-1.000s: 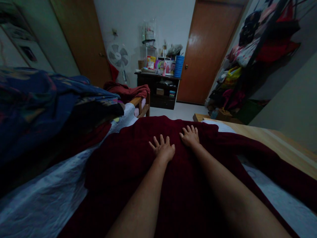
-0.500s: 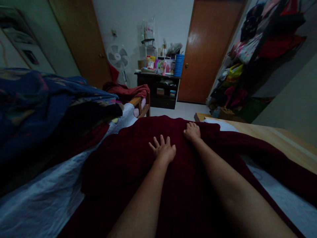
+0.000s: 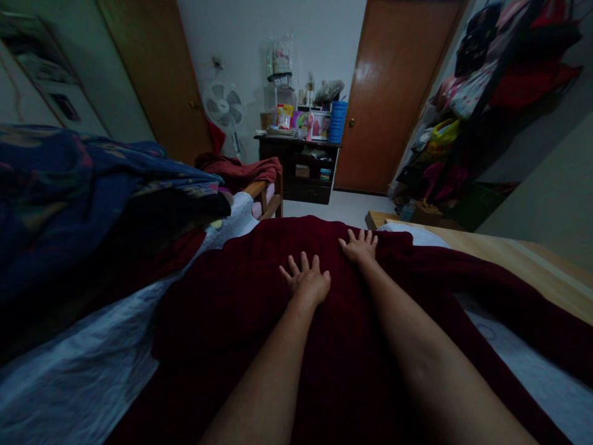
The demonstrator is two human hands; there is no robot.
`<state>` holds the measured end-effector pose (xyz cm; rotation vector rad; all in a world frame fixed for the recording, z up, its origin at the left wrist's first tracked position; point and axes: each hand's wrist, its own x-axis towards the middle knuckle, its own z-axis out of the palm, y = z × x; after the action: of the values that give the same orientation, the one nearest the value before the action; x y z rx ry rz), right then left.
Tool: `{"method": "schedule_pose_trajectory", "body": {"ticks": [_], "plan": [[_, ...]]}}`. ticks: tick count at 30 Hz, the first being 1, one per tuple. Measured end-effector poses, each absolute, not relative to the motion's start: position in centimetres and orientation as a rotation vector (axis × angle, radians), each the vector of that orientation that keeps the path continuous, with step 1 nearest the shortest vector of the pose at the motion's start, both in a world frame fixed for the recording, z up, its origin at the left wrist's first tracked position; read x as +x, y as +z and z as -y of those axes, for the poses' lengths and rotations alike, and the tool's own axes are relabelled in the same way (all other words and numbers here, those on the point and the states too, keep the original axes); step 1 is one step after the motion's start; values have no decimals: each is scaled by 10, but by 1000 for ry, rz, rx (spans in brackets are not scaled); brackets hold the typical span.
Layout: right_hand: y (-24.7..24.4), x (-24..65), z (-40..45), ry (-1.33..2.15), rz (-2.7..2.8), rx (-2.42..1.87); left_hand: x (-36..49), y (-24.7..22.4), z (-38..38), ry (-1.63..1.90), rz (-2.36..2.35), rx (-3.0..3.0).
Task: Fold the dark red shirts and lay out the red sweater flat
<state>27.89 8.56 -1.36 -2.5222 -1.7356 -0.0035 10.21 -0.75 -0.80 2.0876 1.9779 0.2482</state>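
Observation:
A dark red long-sleeved garment lies spread over a surface with a pale blue-white cover; one sleeve stretches out to the right. My left hand rests on the middle of the garment, its fingers spread and holding nothing. Farther forward and to the right, my right hand presses on the cloth near the far edge, palm down with fingers apart. The garment's near part is very dark, so its details cannot be made out.
Blue patterned cloth is heaped at the left. Light wooden boards run along the right. Beyond stand a white fan, a dark cabinet bearing several items, and a wooden door. Bags and clothes hang at the right.
My right hand has gone from curled fingers to spread ones, at nearly the same spot on the garment. My left hand stays spread in place. The view has shifted slightly.

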Motion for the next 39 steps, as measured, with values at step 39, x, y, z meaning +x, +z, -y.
{"method": "schedule_pose_trajectory", "body": {"ticks": [39], "plan": [[-12,269,6,132,1801,-2433,101,-5,9,300,-1932,2066]]}}
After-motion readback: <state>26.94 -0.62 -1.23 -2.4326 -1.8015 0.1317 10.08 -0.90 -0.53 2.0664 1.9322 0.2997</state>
